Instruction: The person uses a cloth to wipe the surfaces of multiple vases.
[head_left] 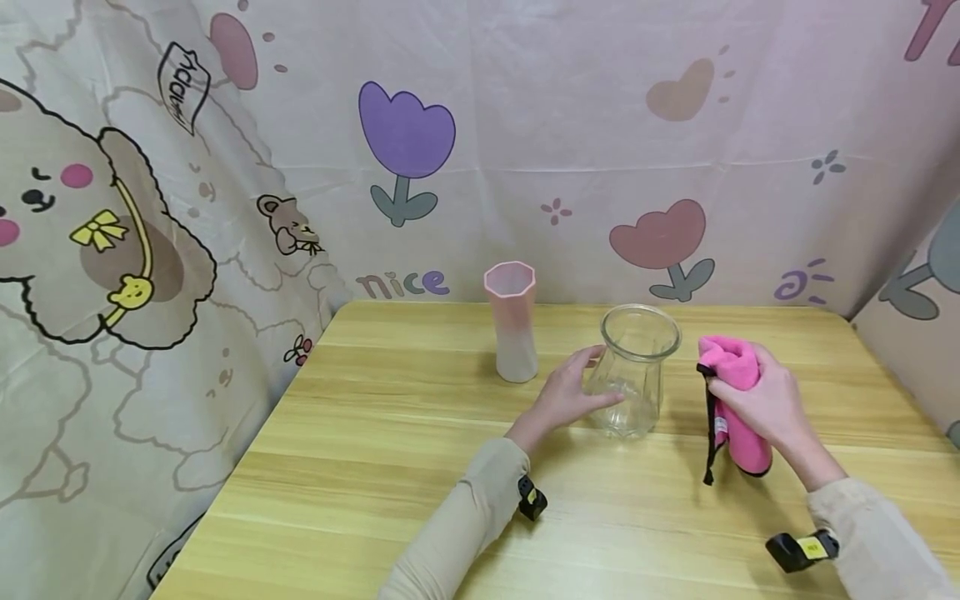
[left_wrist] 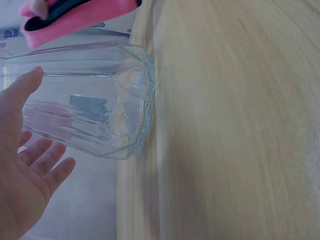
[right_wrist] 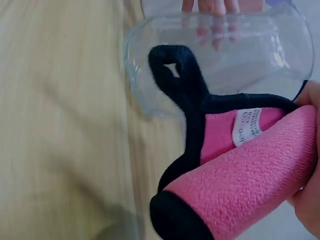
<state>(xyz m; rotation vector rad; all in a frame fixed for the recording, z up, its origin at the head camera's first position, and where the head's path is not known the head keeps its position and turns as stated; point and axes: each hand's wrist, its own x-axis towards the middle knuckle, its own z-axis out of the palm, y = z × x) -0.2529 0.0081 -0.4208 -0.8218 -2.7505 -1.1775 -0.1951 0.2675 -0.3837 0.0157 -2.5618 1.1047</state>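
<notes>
A clear glass vase (head_left: 633, 392) with a flared rim stands upright on the table. Spread around its left side is my left hand (head_left: 567, 390), thumb in front and fingers toward the back. In the left wrist view the fingers of that hand (left_wrist: 25, 170) look relaxed beside the glass; whether they touch it I cannot tell. To the right of the vase, my right hand (head_left: 772, 400) grips a folded pink cleaning cloth (head_left: 738, 371) above the table. Black trim, a black hanging loop and a white label show on the cloth (right_wrist: 250, 175) in the right wrist view.
A tall pink-and-white vase (head_left: 512, 325) stands to the left of the glass one. The wooden table (head_left: 360, 433) ends at a printed curtain (head_left: 517, 108) behind, with another patterned sheet on the left. Each wrist carries a small black camera (head_left: 531, 498).
</notes>
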